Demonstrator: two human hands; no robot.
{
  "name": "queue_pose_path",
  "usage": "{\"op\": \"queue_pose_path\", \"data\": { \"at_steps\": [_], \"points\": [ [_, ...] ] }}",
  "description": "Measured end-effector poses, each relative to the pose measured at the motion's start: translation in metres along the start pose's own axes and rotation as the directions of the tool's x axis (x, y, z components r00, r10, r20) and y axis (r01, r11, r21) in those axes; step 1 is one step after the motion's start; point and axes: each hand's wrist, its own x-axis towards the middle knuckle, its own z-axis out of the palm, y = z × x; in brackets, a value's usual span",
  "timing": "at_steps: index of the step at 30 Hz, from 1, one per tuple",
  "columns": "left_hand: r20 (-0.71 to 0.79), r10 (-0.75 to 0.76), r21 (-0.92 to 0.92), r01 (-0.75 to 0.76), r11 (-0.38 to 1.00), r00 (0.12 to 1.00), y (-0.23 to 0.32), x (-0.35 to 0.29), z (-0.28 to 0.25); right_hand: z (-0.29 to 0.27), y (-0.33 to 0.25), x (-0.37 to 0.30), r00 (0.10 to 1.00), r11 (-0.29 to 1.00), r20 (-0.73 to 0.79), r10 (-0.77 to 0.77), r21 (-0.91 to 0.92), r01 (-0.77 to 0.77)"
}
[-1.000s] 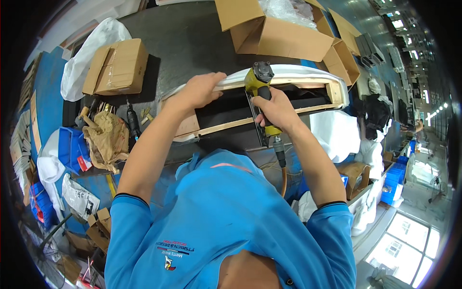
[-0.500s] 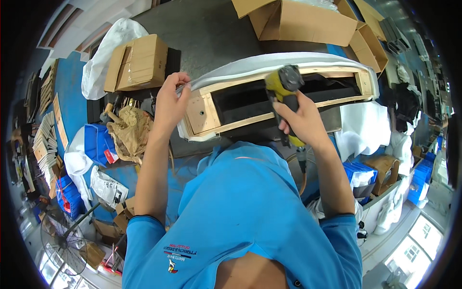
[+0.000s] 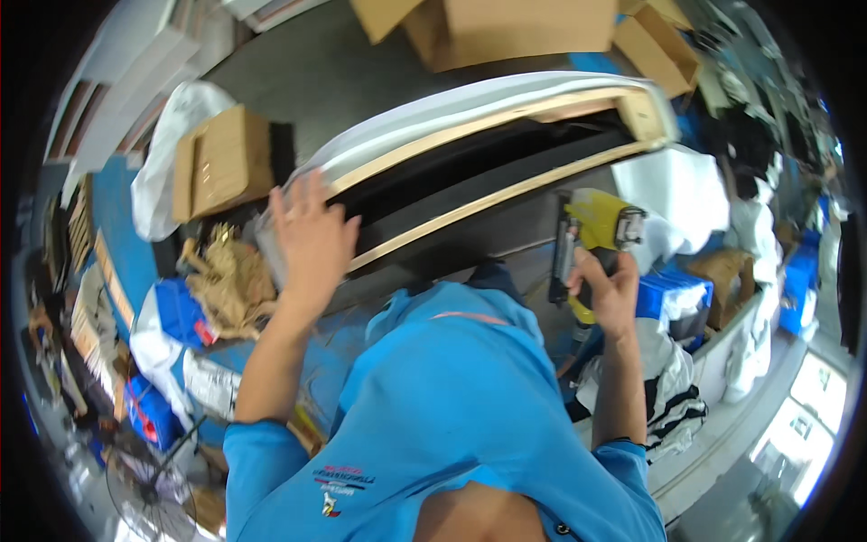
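A long wooden frame (image 3: 479, 206), backed with dark cloth and edged with white padding (image 3: 424, 113), lies on the dark worktable. My left hand (image 3: 313, 237) is on or just above its left end, fingers spread and slightly blurred, holding nothing. That end of the frame is mostly hidden behind the hand. My right hand (image 3: 607, 294) grips a yellow and black pneumatic staple gun (image 3: 603, 219) by its handle. The staple gun is held to the right of the frame's near rail, apart from it, with an air fitting at the handle's lower end.
A closed cardboard box (image 3: 221, 163) and a crumpled brown bag (image 3: 237, 285) are at the left. Open cartons (image 3: 533, 32) stand at the far side. White cloth (image 3: 677, 194) hangs at the right near a blue bin (image 3: 664, 298). A fan (image 3: 149, 488) stands lower left.
My right hand has drawn the staple gun off the frame, to the right and toward me, and turned it. My left hand has gone from pinching the cover's edge to spread fingers. The view has shifted.
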Motion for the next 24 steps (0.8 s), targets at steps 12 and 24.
{"op": "queue_pose_path", "data": {
  "at_steps": [12, 24],
  "points": [
    [-0.377, 0.420, -0.273, -0.532, 0.801, 0.826, 0.244, 0.203, -0.015, -0.162, 0.008, 0.100, 0.997, 0.999, -0.061, 0.050, 0.005, -0.049],
    [0.495, 0.527, -0.803, 0.131, 0.582, 0.691, 0.349, 0.297, 0.025, -0.273, 0.074, 0.172, 0.978, 0.981, 0.081, 0.192, 0.016, -0.194]
  ]
}}
